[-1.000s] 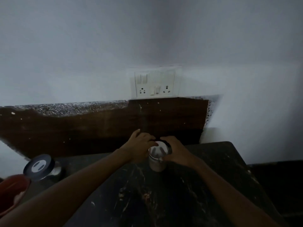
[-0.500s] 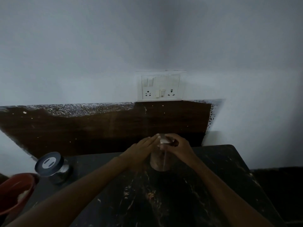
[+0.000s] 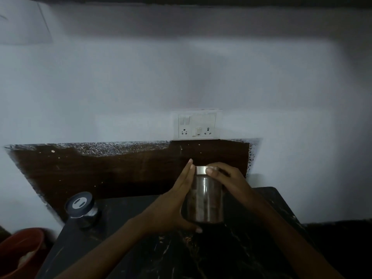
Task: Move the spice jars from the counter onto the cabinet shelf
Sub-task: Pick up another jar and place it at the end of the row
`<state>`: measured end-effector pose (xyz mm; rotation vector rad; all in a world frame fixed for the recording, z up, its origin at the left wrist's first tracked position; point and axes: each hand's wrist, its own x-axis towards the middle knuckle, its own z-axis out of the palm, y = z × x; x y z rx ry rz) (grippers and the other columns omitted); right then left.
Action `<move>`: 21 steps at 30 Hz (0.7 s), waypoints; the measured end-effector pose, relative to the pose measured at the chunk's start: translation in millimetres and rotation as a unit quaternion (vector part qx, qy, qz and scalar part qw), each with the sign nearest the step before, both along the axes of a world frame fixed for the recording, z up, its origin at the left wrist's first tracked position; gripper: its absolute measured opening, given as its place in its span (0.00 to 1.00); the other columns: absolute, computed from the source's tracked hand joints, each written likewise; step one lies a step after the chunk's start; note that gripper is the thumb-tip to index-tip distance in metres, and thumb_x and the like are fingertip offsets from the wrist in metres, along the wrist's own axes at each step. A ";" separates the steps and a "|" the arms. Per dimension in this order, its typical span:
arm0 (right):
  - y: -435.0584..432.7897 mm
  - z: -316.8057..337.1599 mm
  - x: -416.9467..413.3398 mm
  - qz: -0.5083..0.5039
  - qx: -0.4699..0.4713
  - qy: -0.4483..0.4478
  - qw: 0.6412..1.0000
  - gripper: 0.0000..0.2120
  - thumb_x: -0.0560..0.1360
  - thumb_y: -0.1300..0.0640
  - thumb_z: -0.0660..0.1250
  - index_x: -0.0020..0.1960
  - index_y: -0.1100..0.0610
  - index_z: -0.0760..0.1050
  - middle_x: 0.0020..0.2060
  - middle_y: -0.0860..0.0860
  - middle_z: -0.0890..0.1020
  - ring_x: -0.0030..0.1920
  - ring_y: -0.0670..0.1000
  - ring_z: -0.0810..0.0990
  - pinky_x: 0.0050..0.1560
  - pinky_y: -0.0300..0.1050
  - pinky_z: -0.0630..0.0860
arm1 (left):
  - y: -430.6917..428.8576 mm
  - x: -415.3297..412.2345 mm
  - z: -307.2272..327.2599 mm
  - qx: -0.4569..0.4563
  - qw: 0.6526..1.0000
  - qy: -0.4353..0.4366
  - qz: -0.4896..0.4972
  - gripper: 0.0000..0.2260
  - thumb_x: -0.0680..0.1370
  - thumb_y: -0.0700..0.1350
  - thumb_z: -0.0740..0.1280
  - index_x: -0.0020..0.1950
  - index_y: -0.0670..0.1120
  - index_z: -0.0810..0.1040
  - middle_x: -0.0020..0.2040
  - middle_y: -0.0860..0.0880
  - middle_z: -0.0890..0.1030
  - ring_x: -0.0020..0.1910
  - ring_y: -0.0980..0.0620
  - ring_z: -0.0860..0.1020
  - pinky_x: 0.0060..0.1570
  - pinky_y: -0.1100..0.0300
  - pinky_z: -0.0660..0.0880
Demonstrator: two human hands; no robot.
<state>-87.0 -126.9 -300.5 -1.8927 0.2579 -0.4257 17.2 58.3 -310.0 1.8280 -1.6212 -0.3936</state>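
Our right hand (image 3: 227, 180) has its grip clamped over the lid of the steel jar (image 3: 207, 198). Our left hand (image 3: 173, 206) lies along its left side, thumb hooked under the base. The jar is upright over the far part of the dark surface (image 3: 141, 248). A black-lidded jar (image 3: 80, 206) stands far left, with a red bowl (image 3: 18, 250) nearer.

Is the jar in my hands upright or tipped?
Upright: the jar stands straight between the left hand and right hand, with its lid level on top.
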 end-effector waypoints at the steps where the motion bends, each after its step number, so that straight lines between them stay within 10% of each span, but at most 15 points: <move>1: 7.2 1.8 -6.5 0.000 0.000 0.002 1.000 0.17 0.70 0.42 0.63 0.53 0.50 0.77 0.49 0.47 0.80 0.49 0.46 0.80 0.45 0.39 0.77 | 5.5 -8.2 -1.0 -0.007 1.000 0.007 0.003 0.62 0.63 0.57 0.78 0.72 0.59 0.27 0.71 0.66 0.27 0.71 0.71 0.46 0.65 0.61 0.68; 6: 34.3 3.5 -35.8 0.024 -0.007 0.030 0.999 0.17 0.71 0.40 0.62 0.56 0.46 0.74 0.53 0.45 0.77 0.50 0.45 0.79 0.45 0.38 0.78 | 28.0 -33.3 -13.1 -0.053 0.997 -0.031 0.035 0.59 0.62 0.59 0.78 0.75 0.59 0.34 0.75 0.62 0.36 0.67 0.76 0.51 0.59 0.76 0.65; 11: 46.8 1.9 -64.4 0.111 0.028 0.065 0.991 0.35 0.68 0.40 0.68 0.68 0.32 0.52 0.64 0.32 0.63 0.58 0.42 0.76 0.48 0.36 0.78 | 44.1 -42.0 -21.5 -0.090 0.994 -0.011 0.060 0.58 0.61 0.60 0.77 0.75 0.61 0.36 0.75 0.61 0.41 0.72 0.68 0.54 0.61 0.70 0.69; 15: 53.0 -7.5 -80.2 0.153 -0.105 0.115 0.976 0.62 0.57 0.47 0.81 0.69 0.29 0.35 0.72 0.31 0.43 0.71 0.38 0.54 0.59 0.27 0.62 | 48.3 -43.3 -21.2 -0.096 0.993 0.001 0.071 0.58 0.60 0.64 0.76 0.75 0.62 0.37 0.75 0.62 0.43 0.72 0.67 0.53 0.62 0.67 0.68; 21: 62.6 -3.3 -84.3 0.116 -0.170 0.109 0.972 0.64 0.55 0.47 0.81 0.69 0.31 0.33 0.63 0.21 0.42 0.61 0.22 0.52 0.52 0.21 0.61 | 54.1 -49.8 -20.1 -0.080 0.995 0.019 0.059 0.58 0.61 0.61 0.77 0.74 0.63 0.36 0.75 0.63 0.40 0.74 0.63 0.53 0.65 0.56 0.72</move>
